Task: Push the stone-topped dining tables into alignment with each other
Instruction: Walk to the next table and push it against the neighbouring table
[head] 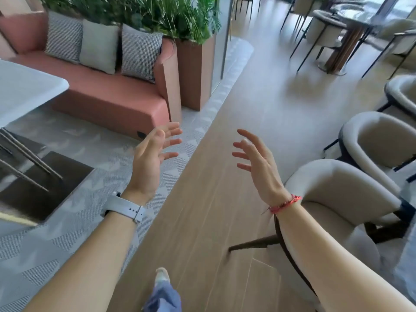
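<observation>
While both hands were up in mid-air over the floor, neither was on a table, so no push was under way at this moment.

Left hand [153, 158]: fingers spread and loosely straight, holding nothing. Right hand [256, 163]: same, fingers splayed, empty. The palms roughly faced each other, well apart.

The pale stone-topped table [27, 86] sat at the left edge. Only one rounded corner of its top and part of the dark base [33, 176] showed. It was well left of both hands and nothing was touching it. Far right, more dining tables [351, 21] stood among chairs, too blurred to read the tops.

Progress, as a judgement: can't confirm any alignment. No second table showed next to the left one, so there was no seam or edge line to check. Treat the task as open.

What was left, as far as I could judge: turn left, get flat palms on the edge of that top, push and check it against its neighbour.

Surroundings: pink bench [108, 93] with cushions far left, planter [193, 70] beyond it, and a beige armchair [337, 190] near right, just beside the right forearm. The person stood on the wood floor strip [225, 176].
</observation>
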Demonstrator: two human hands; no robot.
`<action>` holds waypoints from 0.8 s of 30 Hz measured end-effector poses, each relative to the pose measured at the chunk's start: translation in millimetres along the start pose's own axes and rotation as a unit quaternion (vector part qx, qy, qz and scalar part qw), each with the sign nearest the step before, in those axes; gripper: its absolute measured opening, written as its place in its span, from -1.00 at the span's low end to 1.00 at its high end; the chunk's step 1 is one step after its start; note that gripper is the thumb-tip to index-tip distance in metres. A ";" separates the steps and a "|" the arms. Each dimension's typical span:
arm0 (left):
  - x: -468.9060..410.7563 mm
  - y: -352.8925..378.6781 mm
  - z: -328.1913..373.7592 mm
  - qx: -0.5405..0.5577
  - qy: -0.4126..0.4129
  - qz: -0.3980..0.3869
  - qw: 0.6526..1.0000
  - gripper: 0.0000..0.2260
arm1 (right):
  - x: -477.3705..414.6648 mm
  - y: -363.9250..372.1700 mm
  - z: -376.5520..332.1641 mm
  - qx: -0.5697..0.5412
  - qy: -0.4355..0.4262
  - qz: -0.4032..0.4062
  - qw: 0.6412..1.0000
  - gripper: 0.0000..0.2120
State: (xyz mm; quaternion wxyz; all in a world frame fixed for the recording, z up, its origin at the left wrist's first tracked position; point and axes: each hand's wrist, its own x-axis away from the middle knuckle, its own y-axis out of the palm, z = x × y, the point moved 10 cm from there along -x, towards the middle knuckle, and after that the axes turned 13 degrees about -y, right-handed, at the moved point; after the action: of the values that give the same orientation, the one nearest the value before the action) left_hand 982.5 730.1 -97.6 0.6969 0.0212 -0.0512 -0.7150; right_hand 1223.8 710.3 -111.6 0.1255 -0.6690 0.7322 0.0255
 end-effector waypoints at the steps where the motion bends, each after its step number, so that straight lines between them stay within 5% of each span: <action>1: -19.4 -3.3 -1.2 -0.002 0.002 -0.007 1.000 -0.54 | -15.7 5.7 5.5 0.004 0.002 0.005 1.000 -0.65; 12: -245.1 8.3 -15.8 0.009 -0.056 -0.156 0.986 -0.47 | -161.0 22.9 56.8 0.033 0.048 0.128 0.990 -0.62; 24: -443.3 186.9 -37.9 -0.020 -0.070 -0.284 0.956 -0.47 | -309.4 -105.2 134.8 0.043 0.066 0.257 0.963 -0.64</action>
State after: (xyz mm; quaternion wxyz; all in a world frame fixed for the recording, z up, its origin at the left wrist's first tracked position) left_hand 1184.5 1166.8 -134.2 0.4597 -0.0290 -0.0770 -0.8843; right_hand 1370.4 1028.2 -160.9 0.0949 -0.4528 0.8864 -0.0193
